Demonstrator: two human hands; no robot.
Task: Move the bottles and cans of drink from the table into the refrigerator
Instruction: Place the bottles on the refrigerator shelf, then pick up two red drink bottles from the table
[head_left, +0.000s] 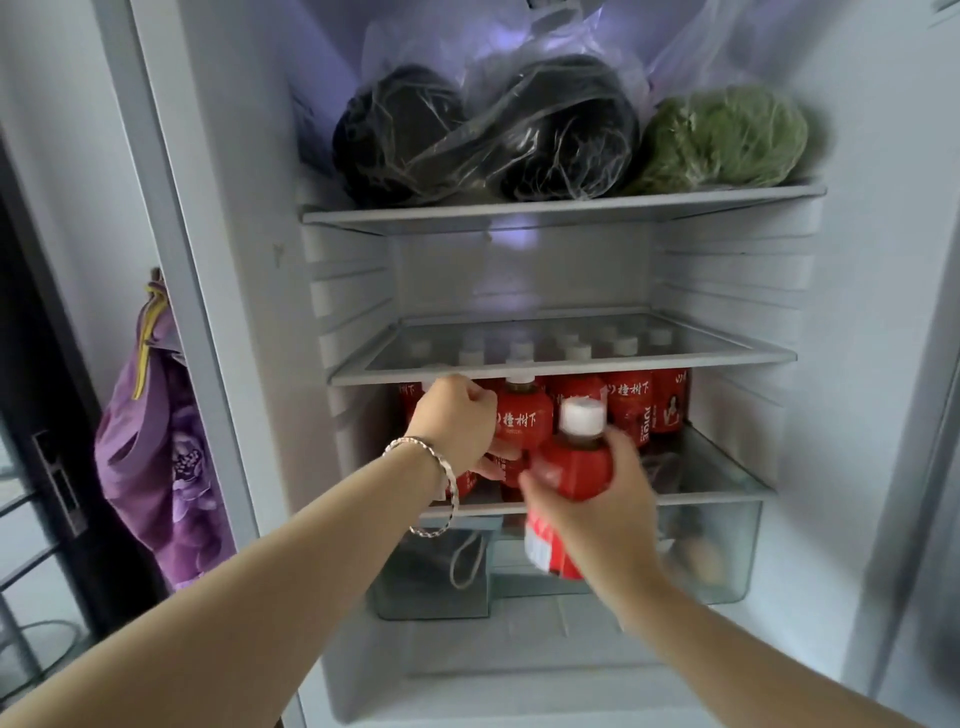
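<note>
Your right hand (602, 514) grips a red-labelled, white-capped drink bottle (571, 467), blurred, just in front of the refrigerator's lower shelf (717, 496). Your left hand (452, 421) curls among shelved bottles (628, 405) there; its grip is hidden.

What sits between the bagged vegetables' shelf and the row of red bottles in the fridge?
Head view: only one glass shelf, bare on top; the red bottles' white caps show through it.

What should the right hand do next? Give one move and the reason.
Probably the right hand should set its bottle upright on the shelf's bare front right: other bottles fill the back and left, where the left hand grips one.
</note>
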